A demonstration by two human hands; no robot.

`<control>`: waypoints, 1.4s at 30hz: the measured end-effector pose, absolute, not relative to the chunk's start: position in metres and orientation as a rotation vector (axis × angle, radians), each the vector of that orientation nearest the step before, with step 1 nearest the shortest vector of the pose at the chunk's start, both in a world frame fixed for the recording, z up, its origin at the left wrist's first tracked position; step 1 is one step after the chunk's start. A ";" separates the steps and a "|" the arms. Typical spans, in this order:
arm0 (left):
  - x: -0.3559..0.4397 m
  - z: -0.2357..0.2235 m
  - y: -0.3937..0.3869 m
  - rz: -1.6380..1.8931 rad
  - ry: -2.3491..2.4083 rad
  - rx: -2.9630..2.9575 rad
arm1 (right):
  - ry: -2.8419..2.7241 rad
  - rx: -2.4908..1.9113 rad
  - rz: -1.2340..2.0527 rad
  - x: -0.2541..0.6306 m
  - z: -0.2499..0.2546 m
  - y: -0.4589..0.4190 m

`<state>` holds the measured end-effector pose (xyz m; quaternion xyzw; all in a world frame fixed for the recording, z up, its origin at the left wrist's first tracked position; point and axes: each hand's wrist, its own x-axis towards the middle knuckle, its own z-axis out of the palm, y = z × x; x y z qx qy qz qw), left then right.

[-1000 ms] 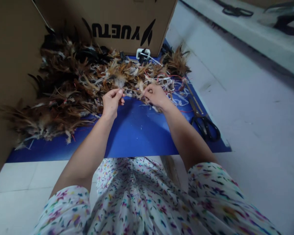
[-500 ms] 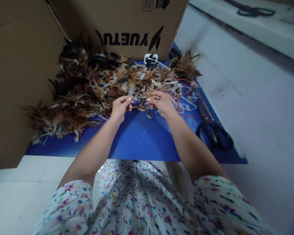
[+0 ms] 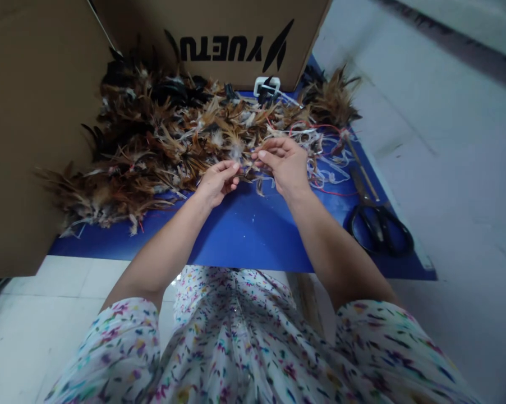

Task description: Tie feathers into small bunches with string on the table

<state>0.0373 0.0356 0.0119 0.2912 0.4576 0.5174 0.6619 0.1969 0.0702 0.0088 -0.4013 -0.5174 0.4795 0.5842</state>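
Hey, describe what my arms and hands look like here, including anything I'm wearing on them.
Your left hand and right hand are bare: no gloves, and no watch or bracelet visible. The left sleeve and right sleeve are white with small multicoloured marks, including purple and yellow. Both end around the elbow, leaving the forearms uncovered.

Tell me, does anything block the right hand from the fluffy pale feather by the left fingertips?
Nothing visible does: the right hand is close beside the pale feather; the scissors lie farther right.

black-handled scissors on blue tabletop, beside thin stick; cardboard box with upside-down black lettering.
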 end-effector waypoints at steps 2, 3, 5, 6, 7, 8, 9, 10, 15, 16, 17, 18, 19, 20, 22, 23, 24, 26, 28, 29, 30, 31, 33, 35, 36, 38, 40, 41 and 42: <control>0.037 0.012 0.035 1.134 1.016 0.625 | -1.248 -0.937 1.072 0.195 0.011 0.068; 0.037 0.013 0.035 1.112 1.004 0.615 | -1.272 -0.947 1.049 0.195 0.011 0.067; 0.036 0.013 0.035 1.065 0.975 0.614 | -1.320 -0.973 1.012 0.194 0.012 0.065; 0.036 0.014 0.035 1.049 0.962 0.620 | -1.338 -0.984 1.001 0.194 0.012 0.064; 0.036 0.014 0.035 1.040 0.953 0.626 | -1.354 -0.987 0.995 0.194 0.013 0.064; 0.035 0.014 0.035 1.037 0.948 0.631 | -1.365 -0.983 0.993 0.194 0.013 0.063; 0.035 0.014 0.036 1.037 0.946 0.633 | -1.372 -0.972 0.995 0.194 0.013 0.063; 0.035 0.014 0.036 1.039 0.946 0.634 | -1.374 -0.959 0.999 0.194 0.013 0.063; 0.033 0.014 0.038 1.075 0.977 0.617 | -1.362 -0.957 0.990 0.196 0.015 0.064; 0.033 0.014 0.038 1.079 0.982 0.617 | -1.367 -0.978 0.978 0.197 0.015 0.064; 0.033 0.014 0.039 1.078 0.983 0.621 | -1.377 -0.998 0.966 0.197 0.016 0.064; 0.033 0.014 0.039 1.072 0.980 0.627 | -1.391 -1.014 0.958 0.197 0.017 0.064; 0.033 0.014 0.039 1.063 0.975 0.634 | -1.406 -1.022 0.954 0.198 0.017 0.063; 0.033 0.014 0.039 1.054 0.970 0.639 | -1.416 -1.022 0.956 0.198 0.017 0.063; 0.033 0.014 0.039 1.040 0.961 0.648 | -1.420 -1.002 0.980 0.198 0.017 0.062; 0.033 0.014 0.039 1.036 0.957 0.650 | -1.413 -0.985 0.996 0.199 0.017 0.062; 0.033 0.014 0.038 1.036 0.957 0.650 | -1.404 -0.966 1.011 0.199 0.017 0.062; 0.034 0.014 0.039 1.039 0.972 0.644 | -1.385 -0.942 1.029 0.199 0.017 0.061; 0.033 0.015 0.039 1.042 0.994 0.642 | -1.375 -0.950 1.036 0.200 0.017 0.062; 0.033 0.015 0.039 1.040 0.997 0.646 | -1.376 -0.962 1.039 0.199 0.017 0.062; 0.033 0.015 0.038 1.036 0.996 0.654 | -1.380 -0.973 1.042 0.199 0.017 0.062; 0.032 0.015 0.038 1.029 0.990 0.663 | -1.389 -0.981 1.043 0.199 0.017 0.061; 0.032 0.015 0.038 1.014 0.979 0.680 | -1.413 -0.988 1.036 0.198 0.017 0.061; 0.032 0.014 0.037 1.002 0.976 0.687 | -1.430 -0.986 1.030 0.198 0.016 0.061; 0.032 0.014 0.037 1.002 0.974 0.690 | -1.429 -0.979 1.032 0.198 0.015 0.061; 0.032 0.014 0.038 1.011 0.969 0.692 | -1.413 -0.946 1.040 0.198 0.014 0.062; 0.031 0.013 0.038 1.028 0.962 0.688 | -1.402 -0.912 1.064 0.199 0.012 0.064; 0.031 0.013 0.038 1.039 0.957 0.685 | -1.405 -0.906 1.089 0.200 0.012 0.064; 0.031 0.013 0.039 1.048 0.952 0.684 | -1.417 -0.911 1.125 0.200 0.011 0.065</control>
